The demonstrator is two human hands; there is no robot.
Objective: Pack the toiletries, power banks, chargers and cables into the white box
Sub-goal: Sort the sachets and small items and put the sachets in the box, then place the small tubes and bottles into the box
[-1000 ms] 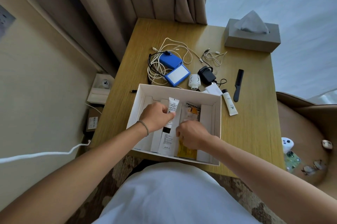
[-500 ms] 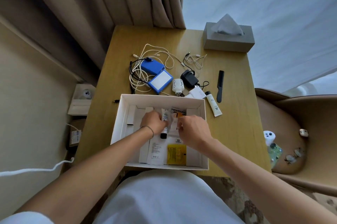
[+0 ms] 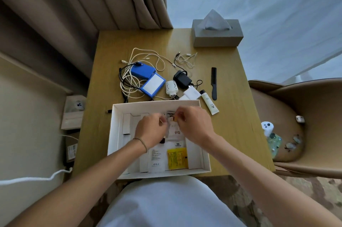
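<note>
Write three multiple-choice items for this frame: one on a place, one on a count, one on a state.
1. Where does the black comb lie?
A. in the white box
B. on the table, right of the box
C. on the chair

2. How many blue power banks lie on the table?
A. one
B. two
C. four

3. Where are both hands?
A. over the white box
B. on the tissue box
C. in the lap

Answers: 1 B, the comb lies on bare wood beside the small white tube. 2 B, two blue blocks touch among the cables. 3 A, left hand and right hand work inside the box.
</note>
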